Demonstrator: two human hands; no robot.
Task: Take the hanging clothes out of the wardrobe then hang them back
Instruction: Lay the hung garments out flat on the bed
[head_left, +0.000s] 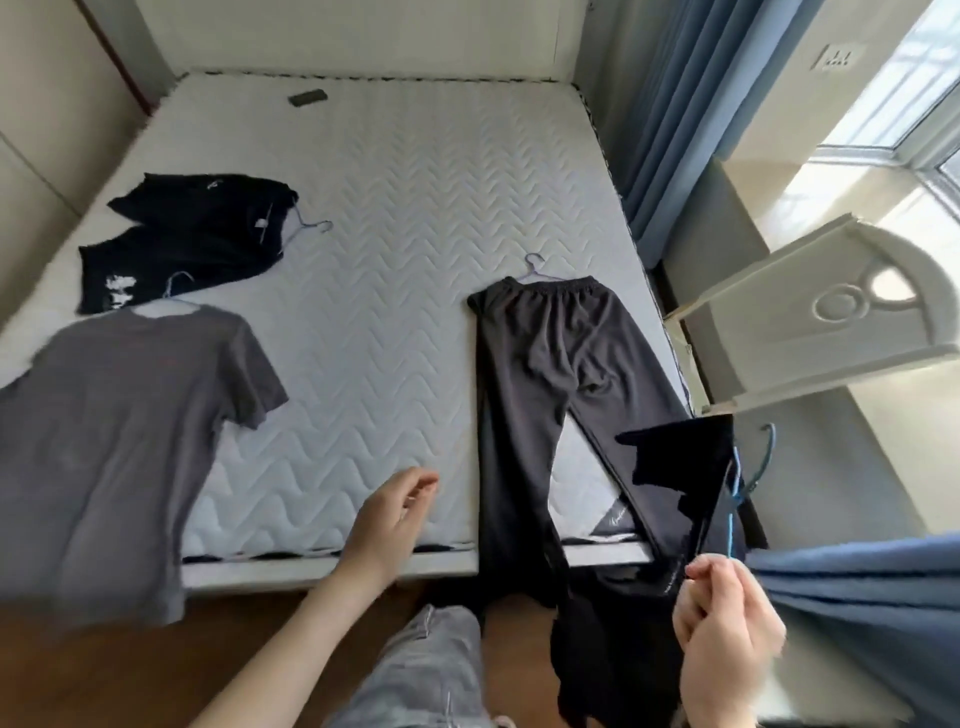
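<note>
My right hand (724, 618) grips a black garment (675, 478) on a blue hanger (748, 483), held up at the bed's near right corner. My left hand (389, 514) hovers over the mattress edge with its fingers loosely apart and nothing in it. On the bed lie dark trousers (535, 374) on a hanger, their legs trailing off the near edge. A grey t-shirt (119, 415) on a hanger lies at the left. Behind it are a black printed garment (171, 270) and another black garment (208, 202), each on a wire hanger. No wardrobe is in view.
The bare quilted mattress (395, 208) fills the middle, with a small dark object (307, 97) near its far edge. Blue curtains (675, 104) hang at the right beside a bright window. A white carved panel (831, 322) leans by the bed. My grey-trousered leg (415, 670) stands on the wooden floor.
</note>
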